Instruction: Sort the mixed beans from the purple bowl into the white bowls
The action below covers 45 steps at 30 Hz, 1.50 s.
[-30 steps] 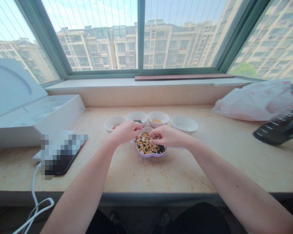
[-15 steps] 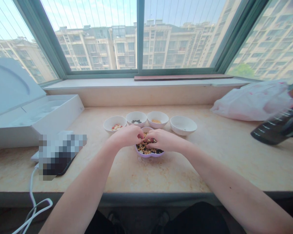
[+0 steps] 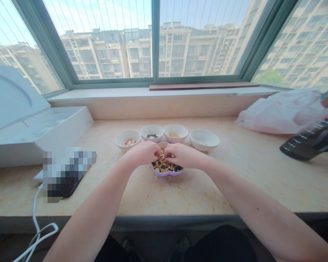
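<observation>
A purple, scallop-edged bowl (image 3: 168, 174) stands on the counter, filled with mixed beans (image 3: 166, 163), yellow and black with a few pale ones. Over its left side is my left hand (image 3: 146, 153), fingertips curled together at the beans. My right hand (image 3: 182, 155) reaches in from the right, its thumb and fingers pinched low over them. Anything between the fingertips is too small to make out. Behind them is a row of white bowls: one with red and pale pieces (image 3: 128, 139), one with black beans (image 3: 152, 133), one with yellow beans (image 3: 176, 133), and a nearly bare one (image 3: 205, 139).
At left stand an open white box (image 3: 62, 127) and a blurred-out phone-like item (image 3: 68, 182) with a white cable (image 3: 38, 233). On the right lie a white plastic bag (image 3: 281, 112) and a dark bottle (image 3: 303, 147). The counter's front edge (image 3: 175, 218) runs below my forearms.
My right hand's fingers have drawn together from a wider spread over the beans, uncovering more of them. My left hand stays almost in place, and the view shifts slightly.
</observation>
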Available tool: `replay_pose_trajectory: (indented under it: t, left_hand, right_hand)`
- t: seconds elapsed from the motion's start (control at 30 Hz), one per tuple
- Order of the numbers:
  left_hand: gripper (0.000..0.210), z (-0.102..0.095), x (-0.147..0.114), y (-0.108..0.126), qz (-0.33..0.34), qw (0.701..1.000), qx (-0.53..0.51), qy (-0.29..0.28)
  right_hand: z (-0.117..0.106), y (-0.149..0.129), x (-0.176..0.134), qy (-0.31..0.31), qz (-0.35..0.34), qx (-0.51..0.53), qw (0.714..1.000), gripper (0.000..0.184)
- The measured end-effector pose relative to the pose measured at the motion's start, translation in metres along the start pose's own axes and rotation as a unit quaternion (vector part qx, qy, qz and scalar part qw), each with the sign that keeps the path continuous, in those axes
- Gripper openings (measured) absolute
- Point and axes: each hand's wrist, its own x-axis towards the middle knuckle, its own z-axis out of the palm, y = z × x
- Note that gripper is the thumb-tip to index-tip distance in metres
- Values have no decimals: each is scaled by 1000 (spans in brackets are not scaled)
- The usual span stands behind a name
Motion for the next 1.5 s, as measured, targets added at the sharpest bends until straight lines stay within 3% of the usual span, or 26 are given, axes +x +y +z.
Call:
replay_pose_trajectory:
  t: [0.1, 0.23, 0.47, 0.53, 0.63, 0.83, 0.93, 1.13, 1.3, 1.5]
  left_hand:
    - [22, 3, 2, -1, 6, 1000, -8, -3]
    - [20, 4, 2, -5, 7, 999, -48, 21]
    - [17, -4, -1, -6, -20, 963, -221, 155]
    - [16, -6, 0, -5, -7, 934, -301, 190]
    - [18, -9, 2, -3, 2, 865, -454, 213]
    - [29, -12, -1, -3, 26, 715, -670, 197]
    - [27, -13, -2, 2, 52, 677, -713, 173]
    - [31, -10, -3, 10, 82, 669, -730, 118]
    - [32, -8, -4, 10, 71, 668, -734, 103]
    - [26, -10, -2, 11, 39, 706, -690, 155]
  right_hand:
    - [-2, -1, -1, 2, -12, -78, 997, 13]
    - [-3, -1, -2, -4, 1, -83, 997, 12]
    - [-5, -7, -3, -14, 22, -124, 992, 18]
    - [-5, -6, -3, -17, 30, -109, 993, 15]
    - [-3, -3, -3, -13, 45, -83, 995, 11]
    - [-1, -6, -4, -12, 35, -83, 996, 14]
    - [-2, -8, -4, -14, 20, -74, 997, 16]
    - [-3, -8, -4, -13, 16, -77, 997, 19]
    - [-3, -7, -3, -8, 9, -77, 997, 19]
    - [-3, -8, -4, -5, 12, -75, 997, 19]
